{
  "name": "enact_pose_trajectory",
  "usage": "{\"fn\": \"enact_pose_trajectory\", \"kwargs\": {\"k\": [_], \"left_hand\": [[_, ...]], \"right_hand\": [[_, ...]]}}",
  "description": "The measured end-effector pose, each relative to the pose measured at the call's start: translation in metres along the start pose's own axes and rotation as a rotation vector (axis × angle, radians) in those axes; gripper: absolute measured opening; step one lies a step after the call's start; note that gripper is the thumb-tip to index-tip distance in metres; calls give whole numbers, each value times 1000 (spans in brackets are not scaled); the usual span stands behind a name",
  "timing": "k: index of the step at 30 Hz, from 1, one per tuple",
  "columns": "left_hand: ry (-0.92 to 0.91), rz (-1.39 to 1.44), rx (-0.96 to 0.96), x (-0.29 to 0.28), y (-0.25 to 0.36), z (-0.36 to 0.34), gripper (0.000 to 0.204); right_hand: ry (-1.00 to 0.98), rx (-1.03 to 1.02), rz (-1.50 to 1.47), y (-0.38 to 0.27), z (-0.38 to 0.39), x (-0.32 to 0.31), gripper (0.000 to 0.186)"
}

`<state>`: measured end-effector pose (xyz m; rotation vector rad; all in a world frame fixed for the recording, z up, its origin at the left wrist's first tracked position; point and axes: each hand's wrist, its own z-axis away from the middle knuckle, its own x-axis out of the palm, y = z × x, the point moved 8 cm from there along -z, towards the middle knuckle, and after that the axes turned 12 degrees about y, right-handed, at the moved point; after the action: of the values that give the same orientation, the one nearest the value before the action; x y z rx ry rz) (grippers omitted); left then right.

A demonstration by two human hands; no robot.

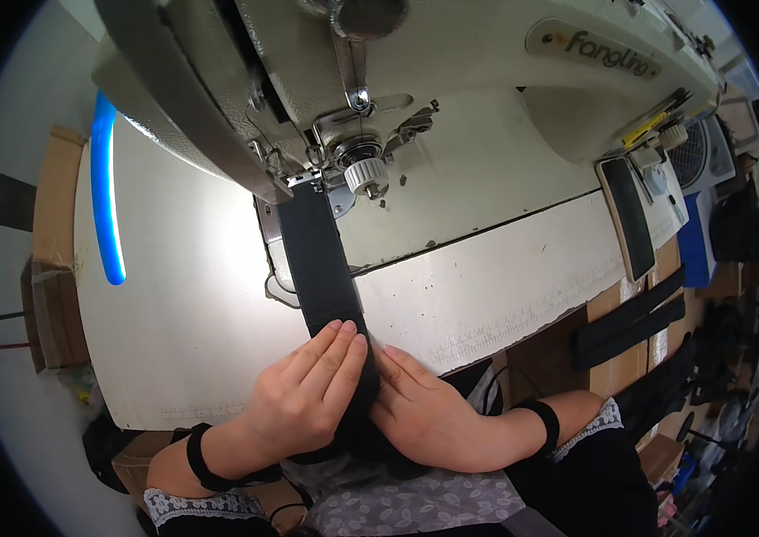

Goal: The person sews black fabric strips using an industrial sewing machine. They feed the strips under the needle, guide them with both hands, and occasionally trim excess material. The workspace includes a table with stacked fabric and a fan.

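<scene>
A long black fabric strip (312, 255) runs from under the needle area of a cream sewing machine (451, 45) down over the white worktable's front edge (478, 349). My left hand (303, 394) has its fingers pressed together on the strip's near part, thumb hidden. Beside it, my right hand (424, 421) grips the strip's right edge with its fingers bent in toward it. The strip's lower end is bunched and dark between and below my hands. A knurled metal knob (366, 176) sits just right of the strip's far end.
A curved blue-and-white bar (106, 197) is at the table's left, beside cardboard boxes (57, 206). A black-topped narrow pad (626, 219) lies at the right end. Beyond it are black strips (630, 331) on cardboard, a fan (688, 157) and assorted clutter.
</scene>
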<state>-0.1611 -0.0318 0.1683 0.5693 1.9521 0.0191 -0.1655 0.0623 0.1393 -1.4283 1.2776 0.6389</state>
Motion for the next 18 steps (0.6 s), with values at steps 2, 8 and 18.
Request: {"fn": "enact_pose_trajectory", "kwargs": {"k": [2,8,18], "left_hand": [[-6,11,-13,0,-2,-1,37],[-19,36,-7,-1,-4,-3,37],[11,53,-13,-3,-10,-4,36]], "right_hand": [[11,-4,13,0,0,0,33],[30,-5,29,0,0,2,34],[43,-17,66,1,-4,5,30]]}}
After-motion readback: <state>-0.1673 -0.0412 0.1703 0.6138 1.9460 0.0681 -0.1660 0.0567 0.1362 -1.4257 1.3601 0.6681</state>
